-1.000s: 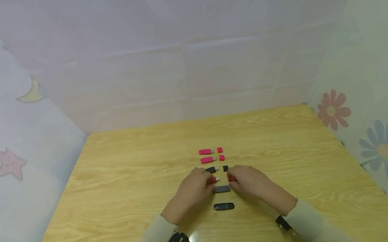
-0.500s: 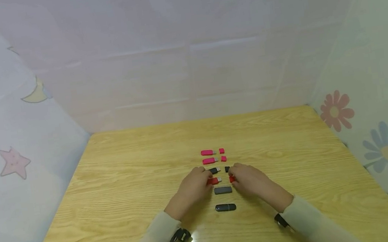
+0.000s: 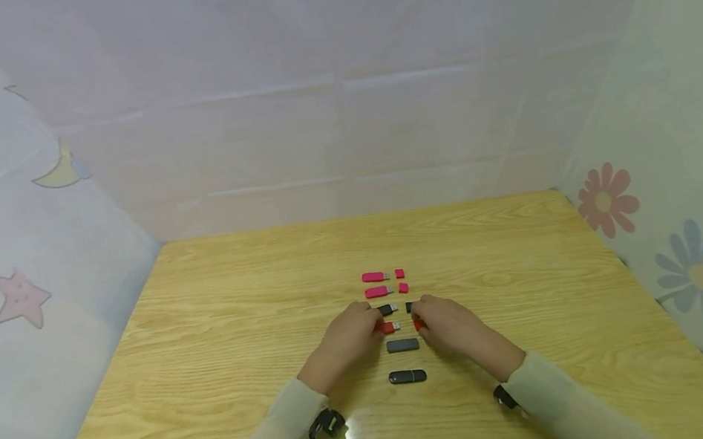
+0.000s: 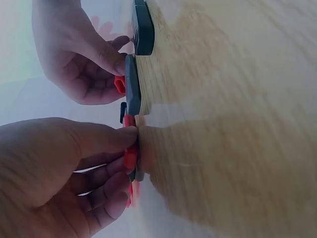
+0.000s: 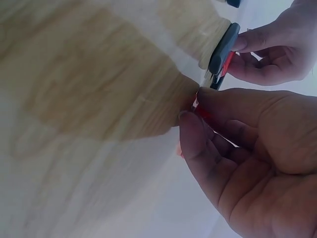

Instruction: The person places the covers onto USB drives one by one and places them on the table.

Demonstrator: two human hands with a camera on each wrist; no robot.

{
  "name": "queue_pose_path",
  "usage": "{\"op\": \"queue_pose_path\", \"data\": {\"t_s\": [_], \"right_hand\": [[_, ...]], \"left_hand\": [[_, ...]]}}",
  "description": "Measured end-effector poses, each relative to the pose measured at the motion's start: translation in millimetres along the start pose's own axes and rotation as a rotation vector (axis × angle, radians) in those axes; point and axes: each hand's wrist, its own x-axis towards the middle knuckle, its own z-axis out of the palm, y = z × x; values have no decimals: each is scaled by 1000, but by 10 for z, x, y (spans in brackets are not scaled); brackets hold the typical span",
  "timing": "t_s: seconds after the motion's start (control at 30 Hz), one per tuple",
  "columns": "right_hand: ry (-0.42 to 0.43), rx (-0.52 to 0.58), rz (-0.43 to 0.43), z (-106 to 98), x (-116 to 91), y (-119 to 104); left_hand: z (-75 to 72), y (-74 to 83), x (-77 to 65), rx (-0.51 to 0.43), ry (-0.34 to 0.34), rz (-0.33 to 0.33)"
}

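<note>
My left hand (image 3: 349, 336) pinches the body of a red USB stick (image 3: 388, 327) low over the table; its bare metal plug points right. Across a small gap, my right hand (image 3: 443, 320) holds the stick's red cap (image 3: 418, 325) between thumb and fingers, as the right wrist view also shows. Just beyond the hands lies a black USB stick (image 3: 388, 309) with its plug bare, and its black cap (image 3: 409, 307) sits beside the right fingertips. On the near side of the hands is a grey capped USB stick (image 3: 403, 346).
Two pink USB sticks, the farther one (image 3: 374, 276) and the nearer one (image 3: 378, 292), lie uncapped beyond the hands with pink caps (image 3: 400, 273) to their right. Closest to me is a black capped stick (image 3: 407, 376). Curtain-like walls enclose the wooden table (image 3: 233, 288).
Both hands stay almost in place, still holding the red stick and its cap apart. The view shifts slightly with the head.
</note>
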Motion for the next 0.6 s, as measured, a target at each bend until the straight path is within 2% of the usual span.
{"op": "queue_pose_path", "data": {"t_s": [0.3, 0.6], "right_hand": [[12, 65, 30, -45, -22, 35], [49, 284, -36, -121, -47, 143]], "left_hand": [[-11, -25, -5, -106, 13, -18], [-92, -70, -23, -317, 15, -45]]}}
